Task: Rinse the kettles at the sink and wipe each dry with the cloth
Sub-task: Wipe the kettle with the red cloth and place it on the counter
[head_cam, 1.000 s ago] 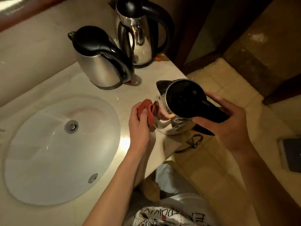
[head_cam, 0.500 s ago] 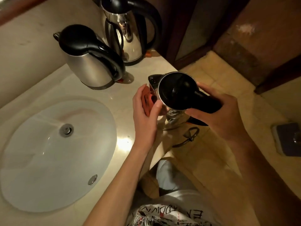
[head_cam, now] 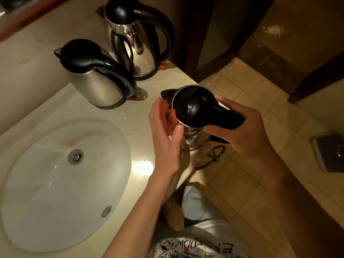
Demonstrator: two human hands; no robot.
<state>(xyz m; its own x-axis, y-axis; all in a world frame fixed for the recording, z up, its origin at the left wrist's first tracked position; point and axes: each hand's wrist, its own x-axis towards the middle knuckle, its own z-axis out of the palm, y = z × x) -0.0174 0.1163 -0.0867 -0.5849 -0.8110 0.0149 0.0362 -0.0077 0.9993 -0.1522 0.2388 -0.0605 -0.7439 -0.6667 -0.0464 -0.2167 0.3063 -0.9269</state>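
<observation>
Head view: right hand (head_cam: 247,131) grips handle of kettle (head_cam: 193,107), lid closed, at counter (head_cam: 115,116) edge. Left hand (head_cam: 163,127), fingers straight, presses red cloth (head_cam: 165,108) on its side. 2 other kettles (head_cam: 96,77) behind; sink (head_cam: 55,183) w/ nothing inside.

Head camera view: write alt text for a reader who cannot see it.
A person's right hand grips the black handle of a steel kettle at the counter's edge while the left hand presses a reddish cloth against its side. Two more steel kettles, a squat one and a taller one, stand behind a white oval sink.
</observation>
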